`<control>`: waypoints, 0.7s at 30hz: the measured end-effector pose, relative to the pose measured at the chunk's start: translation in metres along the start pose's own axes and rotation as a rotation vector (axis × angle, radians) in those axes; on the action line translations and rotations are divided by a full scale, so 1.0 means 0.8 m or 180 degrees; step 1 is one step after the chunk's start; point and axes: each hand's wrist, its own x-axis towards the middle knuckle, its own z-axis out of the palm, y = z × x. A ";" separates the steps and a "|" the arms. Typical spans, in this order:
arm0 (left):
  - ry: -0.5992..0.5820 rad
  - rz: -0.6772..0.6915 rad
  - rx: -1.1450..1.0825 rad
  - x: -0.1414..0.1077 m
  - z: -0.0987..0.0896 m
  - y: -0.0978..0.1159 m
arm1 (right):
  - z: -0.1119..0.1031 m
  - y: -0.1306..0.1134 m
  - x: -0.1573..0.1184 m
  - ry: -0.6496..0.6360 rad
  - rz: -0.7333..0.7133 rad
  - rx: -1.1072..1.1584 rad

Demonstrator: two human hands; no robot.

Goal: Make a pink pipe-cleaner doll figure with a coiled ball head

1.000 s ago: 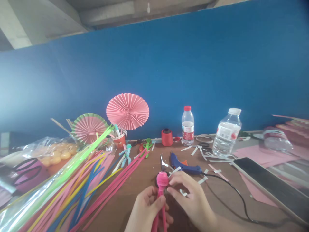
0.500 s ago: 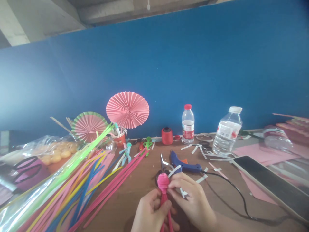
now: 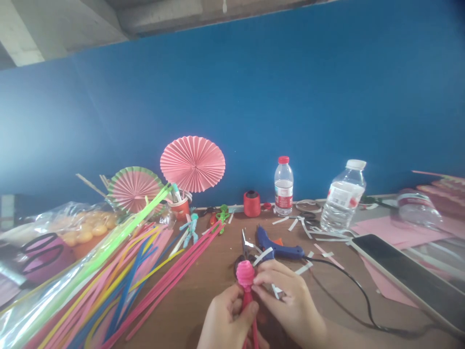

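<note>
At the lower centre of the frame, a pink chenille-stem piece is held by the left hand, its stems pinched between thumb and curled fingers below the coiled head. Its long axis is directed toward the bottom edge, leaning slightly right. The head is placed above the left thumb and immediately left of the fingertips of the right hand, which is nearer to it; these are drawn close together, but whether a strand is pinched cannot be told.
</note>
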 end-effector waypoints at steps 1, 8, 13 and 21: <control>-0.0004 0.0046 -0.0018 0.000 -0.001 0.000 | 0.000 0.000 0.000 0.0020 0.0046 0.0017; 0.0086 -0.0318 -0.0679 -0.004 -0.008 0.000 | -0.002 -0.003 -0.005 -0.0159 -0.0174 0.0135; 0.0180 -0.0536 -0.0795 -0.006 -0.011 0.001 | -0.004 -0.009 -0.004 -0.0379 -0.0696 0.0159; 0.0020 -0.0390 -0.0731 0.001 -0.027 -0.004 | -0.006 -0.023 0.002 -0.0459 -0.1044 0.0031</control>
